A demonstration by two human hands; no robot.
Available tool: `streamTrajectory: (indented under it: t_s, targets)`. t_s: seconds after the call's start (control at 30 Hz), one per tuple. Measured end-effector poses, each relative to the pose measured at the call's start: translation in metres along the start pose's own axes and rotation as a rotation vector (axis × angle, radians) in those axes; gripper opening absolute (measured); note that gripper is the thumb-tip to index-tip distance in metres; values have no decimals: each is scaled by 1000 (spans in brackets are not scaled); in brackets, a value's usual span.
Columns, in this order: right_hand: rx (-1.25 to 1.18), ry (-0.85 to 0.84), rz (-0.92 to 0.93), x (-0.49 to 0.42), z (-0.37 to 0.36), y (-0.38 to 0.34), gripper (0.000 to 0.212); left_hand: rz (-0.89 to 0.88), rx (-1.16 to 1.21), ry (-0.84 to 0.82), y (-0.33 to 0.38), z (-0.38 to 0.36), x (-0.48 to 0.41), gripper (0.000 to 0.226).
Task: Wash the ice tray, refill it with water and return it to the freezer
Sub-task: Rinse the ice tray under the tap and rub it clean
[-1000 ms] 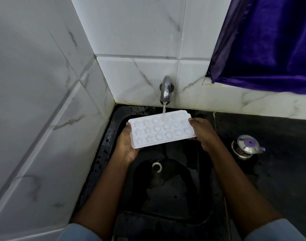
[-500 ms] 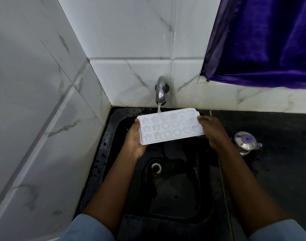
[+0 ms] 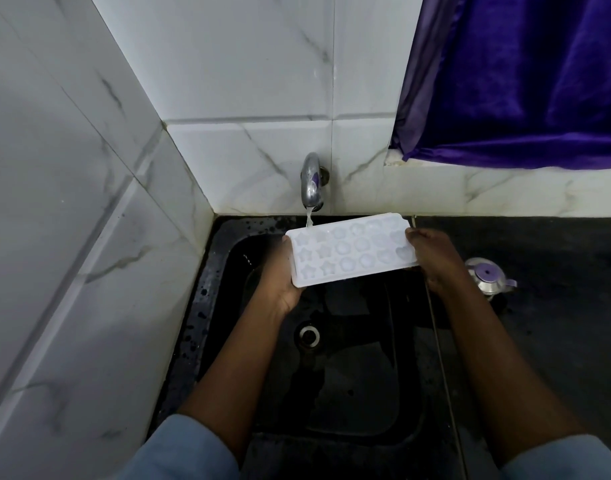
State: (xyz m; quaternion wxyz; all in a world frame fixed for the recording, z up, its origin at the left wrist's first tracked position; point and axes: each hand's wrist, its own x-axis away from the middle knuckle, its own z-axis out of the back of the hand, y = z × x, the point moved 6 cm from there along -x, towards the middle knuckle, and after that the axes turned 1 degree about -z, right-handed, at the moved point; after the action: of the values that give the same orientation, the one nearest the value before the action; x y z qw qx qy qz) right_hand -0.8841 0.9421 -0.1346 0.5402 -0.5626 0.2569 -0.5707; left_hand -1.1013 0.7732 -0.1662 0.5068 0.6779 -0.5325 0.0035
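Ice tray (image 3: pixel 352 252): white, moulded with star, round and heart-shaped cells, held face up over the black sink (image 3: pixel 214 306), its far left corner under the stream from the tap (image 3: pixel 311 183).

Hands: left hand (image 3: pixel 280 278) cups the tray's left end from below; right hand (image 3: pixel 432 258) clasps the right end, thumb on the rim. Both are closed on the tray.

Step in hand: judged to be rinsing or filling under running water; which of the two cannot be told, as the water level in the cells is unclear. The stream meets only the corner cells.

Next move calls for: sliding the tray along under the stream so each row takes water, keeping it level to avoid spilling, then shutting the tap before carrying it off.

Surface: dark desk (image 3: pixel 557 341) to the right of the sink, wet-speckled, bearing a small metal kettle with purple lid (image 3: pixel 487 277), near the right hand but apart from it.

Room: white marble-veined tiles (image 3: pixel 245 64) on the corner walls; purple curtain (image 3: pixel 522 81) hanging at upper right. Freezer not in view.
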Motion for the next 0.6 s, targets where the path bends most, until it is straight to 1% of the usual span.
streamTrajectory:
  t_s: [0.1, 0.2, 0.33, 0.47, 0.6]
  targets:
    - [5, 16, -10, -4, 2, 0, 28, 2, 0, 10, 0, 0, -6, 52]
    - [8, 12, -1, -8, 2, -4, 23, 11, -16, 6, 3, -2, -10, 52]
    - [2, 21, 0, -13, 1, -11, 29, 22, -30, 16, 9, -6, -14, 50]
    - [20, 10, 7, -19, -3, -16, 28, 27, 5, -26, 17, -13, -18, 52]
    - [20, 2, -12, -27, -14, -19, 34, 18, 41, -47, 29, -14, -22, 53]
